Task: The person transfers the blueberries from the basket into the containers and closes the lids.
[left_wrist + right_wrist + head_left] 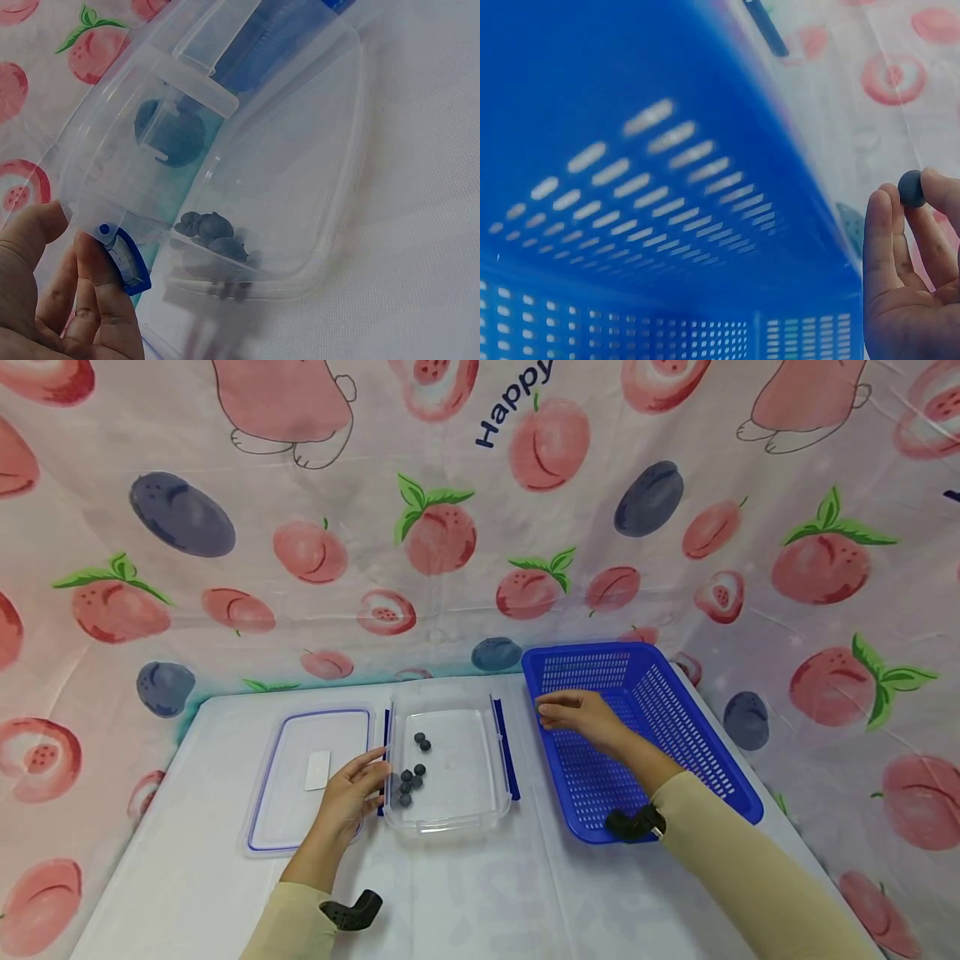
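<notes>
My right hand [588,720] is over the left side of the blue plastic basket [723,768]. In the right wrist view it pinches one dark, round blueberry [911,189] between thumb and fingertips. My left hand [348,797] holds the left edge of a clear plastic box [457,777], thumb and fingers at the rim beside a blue side clip [129,262]. Several blueberries [417,770] lie on the box's floor toward its left side. Through the clear wall, the left wrist view shows some of these blueberries [214,226] clustered together.
A clear lid [281,814] with a blue seal lies flat left of the box, a white label [317,770] on it. White cloth covers the table [480,902]. A fruit-print curtain [360,510] hangs behind. Dark wrist devices [633,823] sit at both sleeves.
</notes>
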